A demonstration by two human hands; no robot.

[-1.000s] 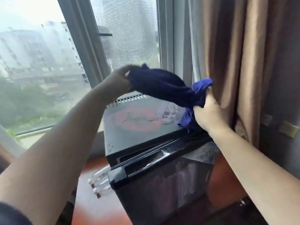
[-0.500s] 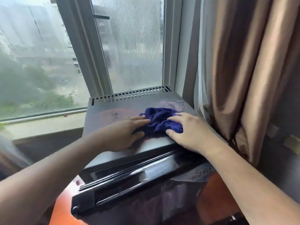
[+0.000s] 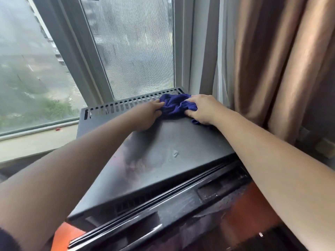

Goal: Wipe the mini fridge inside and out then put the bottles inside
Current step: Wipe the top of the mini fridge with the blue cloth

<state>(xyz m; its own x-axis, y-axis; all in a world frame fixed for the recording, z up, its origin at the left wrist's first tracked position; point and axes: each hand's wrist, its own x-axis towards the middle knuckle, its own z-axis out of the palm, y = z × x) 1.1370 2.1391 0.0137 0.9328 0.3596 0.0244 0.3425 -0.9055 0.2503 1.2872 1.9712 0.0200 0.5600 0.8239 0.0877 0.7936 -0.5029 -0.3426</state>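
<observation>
The black mini fridge (image 3: 163, 151) stands in front of me, its flat top facing up and its glossy door (image 3: 163, 214) at the bottom of the view. A crumpled dark blue cloth (image 3: 175, 105) lies on the top's far right part, against the row of vent slots (image 3: 126, 104). My left hand (image 3: 146, 115) grips the cloth's left side between thumb and fingers. My right hand (image 3: 203, 109) holds its right side, fingers curled over it. A wet smear (image 3: 174, 153) shows on the top's middle. No bottle is in view.
A window (image 3: 136, 42) with a grey frame rises just behind the fridge, with a pale sill (image 3: 36, 140) to the left. A brown curtain (image 3: 272, 69) hangs close at the fridge's right side. An orange-brown surface (image 3: 65, 238) shows under the fridge's front left corner.
Both hands brought the cloth down from the air onto the fridge top, then slid it from the near middle to the far right, up to the vent slots.
</observation>
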